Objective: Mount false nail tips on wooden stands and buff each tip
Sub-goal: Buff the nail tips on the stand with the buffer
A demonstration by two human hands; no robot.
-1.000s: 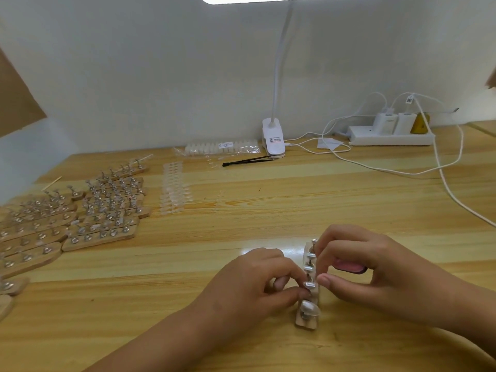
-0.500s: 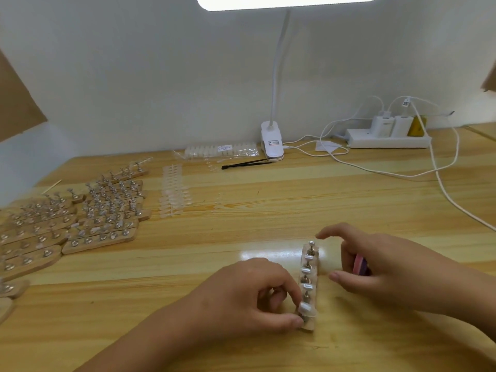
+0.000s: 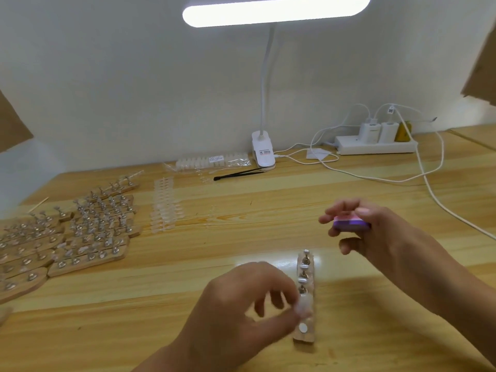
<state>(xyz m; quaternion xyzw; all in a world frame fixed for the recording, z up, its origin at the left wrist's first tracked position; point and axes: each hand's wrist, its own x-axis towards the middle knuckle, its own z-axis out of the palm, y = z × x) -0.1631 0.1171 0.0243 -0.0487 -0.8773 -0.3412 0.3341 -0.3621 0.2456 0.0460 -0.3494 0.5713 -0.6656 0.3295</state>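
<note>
Two illegible labels: lamp clip label (image 3: 265, 152), nail-tip bag label (image 3: 216, 158)

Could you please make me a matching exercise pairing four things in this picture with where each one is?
Things:
1 buffer block
2 tweezers
3 power strip
4 nail tip

Places:
A beside the lamp clamp
B pinched by the left hand
C far back on the right
D held in the right hand

Pairs: 1-D, 2-A, 3-C, 4-B

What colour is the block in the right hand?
The block is pink on top, purple below; head view.
</note>
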